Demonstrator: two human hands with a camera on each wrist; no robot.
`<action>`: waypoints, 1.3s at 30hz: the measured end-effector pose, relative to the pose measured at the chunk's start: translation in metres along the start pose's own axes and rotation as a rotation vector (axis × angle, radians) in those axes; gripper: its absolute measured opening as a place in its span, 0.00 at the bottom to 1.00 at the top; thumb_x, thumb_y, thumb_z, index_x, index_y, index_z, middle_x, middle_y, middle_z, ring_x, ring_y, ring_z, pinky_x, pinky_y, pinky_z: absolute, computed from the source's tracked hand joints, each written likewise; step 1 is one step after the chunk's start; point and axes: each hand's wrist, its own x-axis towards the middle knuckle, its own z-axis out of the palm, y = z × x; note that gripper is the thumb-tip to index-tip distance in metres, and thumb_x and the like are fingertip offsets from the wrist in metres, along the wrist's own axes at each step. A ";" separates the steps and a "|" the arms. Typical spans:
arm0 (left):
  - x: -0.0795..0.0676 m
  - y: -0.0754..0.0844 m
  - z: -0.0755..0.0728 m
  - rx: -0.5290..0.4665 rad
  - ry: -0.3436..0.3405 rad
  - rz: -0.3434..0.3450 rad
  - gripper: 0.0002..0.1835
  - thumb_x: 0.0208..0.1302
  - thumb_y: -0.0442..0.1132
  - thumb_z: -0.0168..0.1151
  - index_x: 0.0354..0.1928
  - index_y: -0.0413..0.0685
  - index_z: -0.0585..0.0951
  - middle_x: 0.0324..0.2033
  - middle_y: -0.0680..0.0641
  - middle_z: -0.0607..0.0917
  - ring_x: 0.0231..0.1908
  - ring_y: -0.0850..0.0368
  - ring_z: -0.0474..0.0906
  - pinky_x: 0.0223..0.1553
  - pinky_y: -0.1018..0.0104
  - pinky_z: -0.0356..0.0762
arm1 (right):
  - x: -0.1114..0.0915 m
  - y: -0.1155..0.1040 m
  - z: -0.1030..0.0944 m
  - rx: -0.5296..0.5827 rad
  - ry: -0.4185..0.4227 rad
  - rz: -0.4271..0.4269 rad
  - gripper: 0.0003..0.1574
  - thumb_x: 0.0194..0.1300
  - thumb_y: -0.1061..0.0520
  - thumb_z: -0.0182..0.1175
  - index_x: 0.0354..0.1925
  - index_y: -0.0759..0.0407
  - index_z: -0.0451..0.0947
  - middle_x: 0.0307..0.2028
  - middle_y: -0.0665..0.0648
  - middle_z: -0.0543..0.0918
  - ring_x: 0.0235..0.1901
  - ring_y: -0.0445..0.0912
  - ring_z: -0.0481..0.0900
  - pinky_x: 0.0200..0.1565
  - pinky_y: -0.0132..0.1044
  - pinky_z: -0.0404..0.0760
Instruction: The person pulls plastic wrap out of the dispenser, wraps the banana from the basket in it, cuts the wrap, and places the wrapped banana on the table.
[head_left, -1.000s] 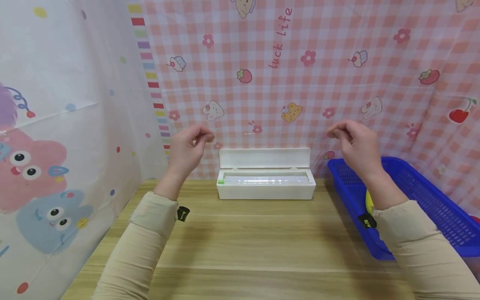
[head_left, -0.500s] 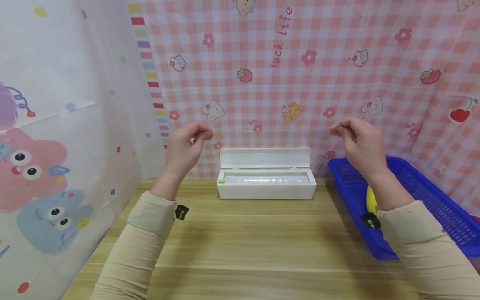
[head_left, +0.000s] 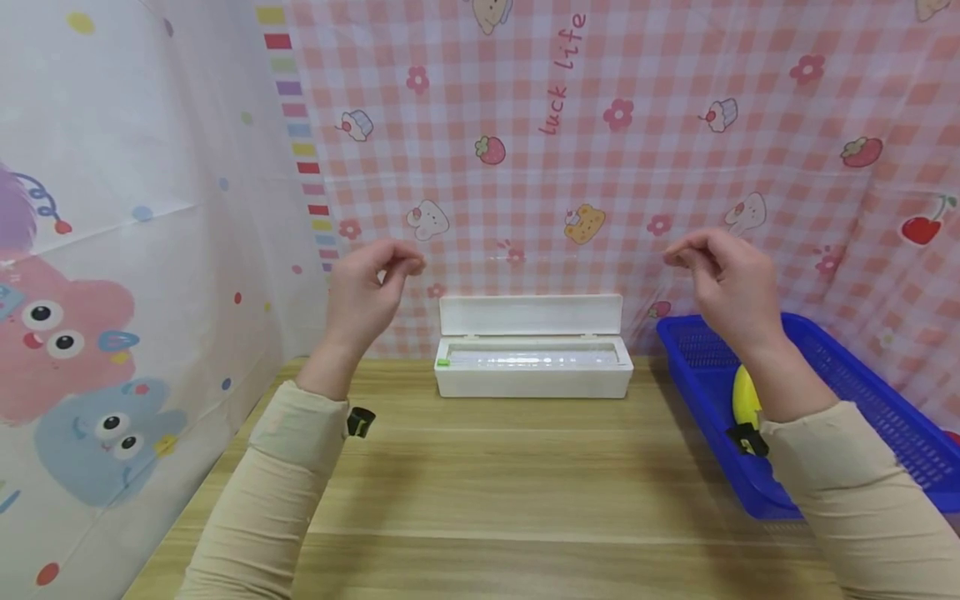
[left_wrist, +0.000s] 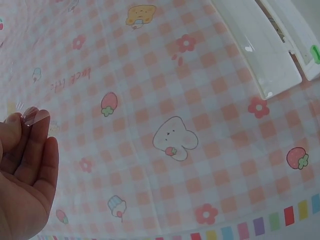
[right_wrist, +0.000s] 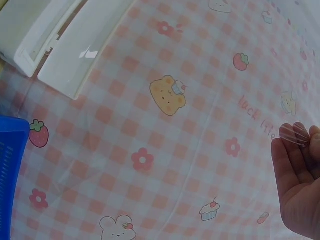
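Note:
My left hand (head_left: 367, 287) is raised at the left, pinching clear plastic wrap (left_wrist: 39, 117) between thumb and fingertips. Opposite it, my right hand (head_left: 738, 283) pinches the other end of the wrap, as the right wrist view shows. The film spans the air between both hands and is nearly invisible in the head view, apart from a faint glint. Below and behind it, a white plastic wrap dispenser (head_left: 532, 384) stands on the table with its lid (head_left: 531, 316) up. A clear roll (head_left: 532, 359) lies inside.
A blue plastic basket (head_left: 697, 417) stands at the right, beneath my right forearm, with a yellow object (head_left: 744, 396) partly hidden inside. A pink checked cloth (head_left: 465, 183) hangs behind the wooden table (head_left: 517, 483), and a white printed cloth (head_left: 210, 292) hangs on the left.
Both hands have risen slightly and drifted a little apart, the right one further to the right. The glint on the film has risen too. The dispenser and basket stay put.

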 end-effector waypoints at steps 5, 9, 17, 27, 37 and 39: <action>0.001 0.001 -0.002 -0.006 -0.005 0.020 0.02 0.63 0.25 0.64 0.33 0.37 0.83 0.32 0.43 0.87 0.33 0.54 0.84 0.39 0.66 0.82 | 0.000 -0.001 -0.002 0.002 0.005 -0.012 0.08 0.72 0.67 0.55 0.38 0.68 0.81 0.34 0.60 0.87 0.36 0.20 0.70 0.36 0.18 0.68; 0.003 0.001 -0.003 -0.003 -0.003 0.036 0.02 0.62 0.25 0.65 0.33 0.36 0.83 0.31 0.43 0.87 0.33 0.53 0.84 0.39 0.66 0.82 | 0.001 -0.002 -0.003 -0.004 -0.001 -0.010 0.08 0.72 0.67 0.55 0.38 0.68 0.81 0.34 0.60 0.87 0.36 0.20 0.71 0.38 0.16 0.69; 0.005 0.002 -0.004 -0.010 0.004 0.044 0.02 0.63 0.25 0.65 0.33 0.36 0.83 0.31 0.43 0.87 0.32 0.54 0.84 0.39 0.69 0.81 | 0.004 -0.004 -0.006 0.002 -0.012 0.000 0.09 0.73 0.66 0.54 0.38 0.68 0.81 0.35 0.60 0.87 0.37 0.17 0.69 0.39 0.16 0.69; 0.007 0.004 -0.006 -0.011 0.029 0.086 0.02 0.62 0.26 0.66 0.32 0.36 0.83 0.29 0.43 0.87 0.31 0.54 0.84 0.37 0.75 0.78 | 0.007 -0.006 -0.009 0.019 0.004 -0.027 0.09 0.72 0.67 0.54 0.37 0.70 0.80 0.34 0.61 0.87 0.37 0.15 0.69 0.40 0.14 0.69; 0.010 0.005 -0.009 -0.016 0.029 0.112 0.02 0.62 0.26 0.65 0.32 0.36 0.83 0.30 0.43 0.87 0.31 0.54 0.84 0.38 0.76 0.79 | 0.010 -0.008 -0.010 0.023 0.024 -0.039 0.09 0.73 0.66 0.54 0.38 0.70 0.80 0.34 0.61 0.87 0.38 0.15 0.70 0.38 0.15 0.69; 0.011 0.006 -0.010 -0.021 0.031 0.111 0.02 0.62 0.25 0.65 0.32 0.36 0.83 0.30 0.43 0.87 0.32 0.55 0.84 0.39 0.76 0.79 | 0.010 -0.008 -0.011 0.029 0.032 -0.045 0.09 0.72 0.66 0.54 0.38 0.70 0.80 0.34 0.61 0.87 0.38 0.15 0.70 0.37 0.16 0.69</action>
